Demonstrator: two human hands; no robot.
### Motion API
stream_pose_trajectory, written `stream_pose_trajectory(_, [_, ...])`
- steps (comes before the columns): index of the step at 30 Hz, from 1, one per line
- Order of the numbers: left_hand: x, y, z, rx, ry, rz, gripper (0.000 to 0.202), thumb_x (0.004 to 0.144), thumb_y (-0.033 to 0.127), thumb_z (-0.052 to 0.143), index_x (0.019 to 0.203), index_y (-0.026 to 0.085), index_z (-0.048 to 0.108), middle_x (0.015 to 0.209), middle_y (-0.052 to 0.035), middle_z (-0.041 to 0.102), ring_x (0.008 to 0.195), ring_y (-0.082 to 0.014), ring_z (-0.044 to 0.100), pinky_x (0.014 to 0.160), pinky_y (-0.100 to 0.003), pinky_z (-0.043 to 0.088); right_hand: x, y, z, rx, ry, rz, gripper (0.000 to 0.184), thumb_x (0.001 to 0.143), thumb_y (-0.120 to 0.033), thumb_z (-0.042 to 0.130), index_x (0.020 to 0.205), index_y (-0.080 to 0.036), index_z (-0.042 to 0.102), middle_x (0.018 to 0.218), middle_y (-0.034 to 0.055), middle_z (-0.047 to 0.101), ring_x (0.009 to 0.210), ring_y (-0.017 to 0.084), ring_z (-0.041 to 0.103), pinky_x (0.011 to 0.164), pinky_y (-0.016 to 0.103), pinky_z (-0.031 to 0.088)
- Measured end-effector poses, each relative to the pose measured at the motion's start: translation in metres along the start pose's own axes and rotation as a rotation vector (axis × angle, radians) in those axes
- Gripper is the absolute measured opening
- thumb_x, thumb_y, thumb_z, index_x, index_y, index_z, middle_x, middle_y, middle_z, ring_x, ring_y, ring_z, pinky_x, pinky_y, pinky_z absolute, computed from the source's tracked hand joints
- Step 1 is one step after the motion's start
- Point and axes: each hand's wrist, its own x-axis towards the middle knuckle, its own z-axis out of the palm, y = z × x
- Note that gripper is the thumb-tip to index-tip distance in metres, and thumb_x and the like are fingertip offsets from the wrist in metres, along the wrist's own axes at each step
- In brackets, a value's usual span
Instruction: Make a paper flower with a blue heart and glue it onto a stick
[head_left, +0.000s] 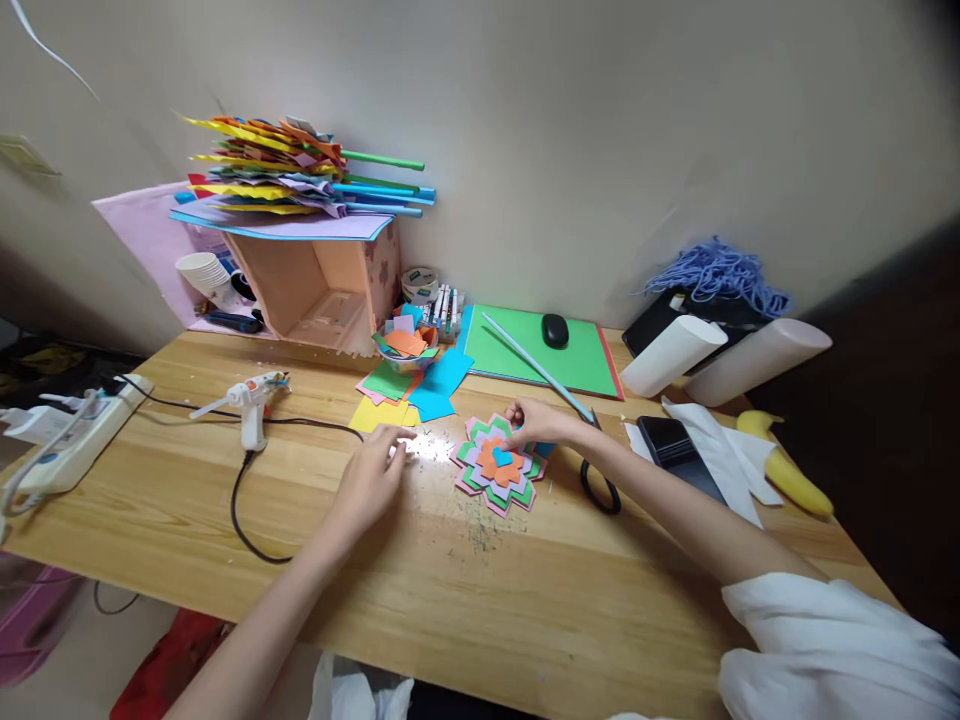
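Note:
A layered paper flower [480, 484] in pink, green, lilac and orange lies flat on the wooden table, with a small blue heart [502, 457] at its middle. My right hand [541, 422] reaches in over its upper right edge. The thumb presses on the petals, and the curled fingers sit at the rim. Part of a blue paper piece [556, 452] shows beneath this hand. To the left of the flower, my left hand [375, 466] rests near the table top, holding nothing, its thumb apart from the loosely bent fingers.
Left are a glue gun [253, 408] with a cord and a power strip [86, 435]. Behind are coloured paper sheets [435, 385], a bowl of scraps [409, 360] and an open box [382, 280]. Scissors [602, 490], a blue stick [536, 365] and a banana [795, 480] lie right.

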Motion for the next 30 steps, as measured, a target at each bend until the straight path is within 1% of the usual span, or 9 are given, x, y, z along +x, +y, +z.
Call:
stream_pose_trajectory(3, [-0.025,0.003,0.013,-0.093,-0.104,-0.104,0.023,0.086,0.026,0.038,0.095,0.022,0.058,0.099,-0.0064,0.062,0.087,-0.0197,0.059,0.075,-0.033,0.046,0.001,-0.004,-0.004,0.006,-0.088,0.019,0.047,0.034,-0.032,0.082,0.064,-0.019,0.048,0.059,-0.0039,0.052,0.054,0.011,0.045,0.046,0.023,0.032])
stream_pose_trajectory(7, [-0.046,0.029,0.013,-0.107,-0.241,-0.111,0.028,0.087,0.036,0.038,0.093,0.020,0.060,0.097,-0.0080,0.063,0.092,-0.0228,0.057,0.082,-0.037,0.042,-0.018,-0.030,-0.010,0.085,-0.141,-0.029,0.048,0.043,-0.031,0.080,0.069,-0.020,0.041,0.057,-0.0071,0.046,0.051,0.009,0.043,0.044,0.021,0.032])
stream_pose_trajectory(10, [-0.053,0.049,0.009,-0.379,-0.364,-0.208,0.040,0.088,0.045,0.034,0.090,0.018,0.064,0.096,-0.0084,0.065,0.094,-0.0225,0.058,0.087,-0.036,0.040,-0.048,-0.064,-0.010,0.172,0.091,-0.294,0.038,0.059,-0.025,0.071,0.075,-0.021,0.037,0.067,-0.0053,0.049,0.056,0.010,0.047,0.050,0.022,0.039])
stream_pose_trajectory(13, [-0.053,0.058,0.008,-0.836,-0.427,-0.312,0.052,0.086,0.053,0.031,0.106,0.017,0.062,0.109,-0.0108,0.063,0.102,-0.0239,0.056,0.089,-0.037,0.041,-0.077,-0.092,-0.002,-0.003,0.364,-0.663,0.018,0.072,-0.009,0.054,0.079,-0.021,0.042,0.073,-0.0009,0.054,0.066,0.012,0.053,0.056,0.023,0.043])
stream_pose_trajectory(17, [-0.052,0.059,0.005,-1.293,-0.171,-0.326,0.052,0.078,0.053,0.050,0.114,0.016,0.059,0.116,-0.0112,0.061,0.110,-0.0263,0.053,0.093,-0.037,0.039,-0.084,-0.109,0.029,-0.423,0.548,-1.278,0.015,0.081,-0.007,0.043,0.082,-0.020,0.051,0.074,0.0041,0.062,0.071,0.015,0.055,0.062,0.028,0.045])
stream_pose_trajectory(21, [-0.052,0.054,-0.006,-1.420,0.201,-0.426,0.046,0.071,0.034,0.067,0.112,0.015,0.060,0.107,-0.0093,0.066,0.109,-0.0249,0.054,0.095,-0.034,0.038,-0.062,-0.127,0.074,-0.554,0.575,-1.482,0.014,0.083,-0.009,0.043,0.080,-0.015,0.055,0.072,0.0058,0.063,0.067,0.017,0.054,0.059,0.029,0.044])
stream_pose_trajectory(26, [-0.063,0.012,-0.032,-1.393,0.568,-0.552,0.042,0.068,0.025,0.070,0.108,0.014,0.062,0.102,-0.0085,0.068,0.101,-0.0217,0.060,0.092,-0.033,0.043,-0.036,-0.156,0.117,-0.511,0.322,-1.442,0.013,0.082,-0.012,0.049,0.094,-0.015,0.055,0.085,0.0056,0.064,0.078,0.018,0.056,0.069,0.031,0.044])
stream_pose_trajectory(28, [-0.077,-0.015,-0.045,-1.351,0.694,-0.601,0.042,0.065,0.024,0.073,0.104,0.012,0.064,0.101,-0.0088,0.068,0.100,-0.0207,0.061,0.092,-0.031,0.043,-0.023,-0.160,0.131,-0.323,0.230,-1.294,0.020,0.080,-0.023,0.057,0.098,-0.016,0.052,0.091,0.0068,0.062,0.083,0.019,0.056,0.072,0.032,0.045])
stream_pose_trajectory(30, [-0.094,-0.040,-0.057,-1.299,0.776,-0.659,0.043,0.061,0.024,0.075,0.101,0.013,0.066,0.102,-0.0090,0.068,0.099,-0.0206,0.061,0.091,-0.031,0.044,-0.002,-0.161,0.147,-0.116,0.189,-0.986,0.026,0.080,-0.033,0.055,0.099,-0.017,0.049,0.093,0.0083,0.060,0.085,0.020,0.056,0.072,0.033,0.046])
